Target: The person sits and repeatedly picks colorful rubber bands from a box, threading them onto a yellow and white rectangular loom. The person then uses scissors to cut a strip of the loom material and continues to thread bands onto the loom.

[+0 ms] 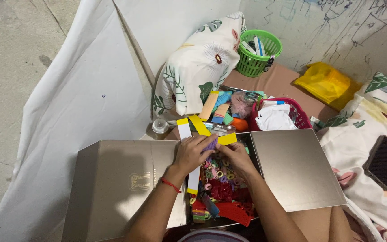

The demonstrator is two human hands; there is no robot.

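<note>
Both hands meet over the open box (247,134), which serves as the landmark. Left hand (192,154) is closed in a pinch on a small purple piece (211,144), apparently a hair tie or a bit of knitted stuff, too small to tell. Right hand (236,157) curls just beside it, fingertips touching or nearly touching the same purple piece; whether it really grips it I cannot tell.

Both hands hover above the middle of the box, whose two metallic flaps lie spread, the left flap (122,179) toward the white sheet (68,103) and the right flap (296,166) toward the person's knee. Inside the box, under the hands, lies a heap of small coloured hair ties (220,172), with red trimming (231,210) at the near end. White strips with yellow ends (189,130) lie across the far rim of the box and down its left inner edge.

As for progress, my judgement is that the sorting or picking is in mid-course: one piece is lifted out, and the heap in the box remains large and mixed.

Beyond the far side of the box sits a pink basket (301,114) with white cloth, a pile of coloured sponges and bits (225,110), a flowered pillow (198,67) and a green basket (258,54). Right of the box, on flowered fabric, lies a dark phone (385,161).
</note>
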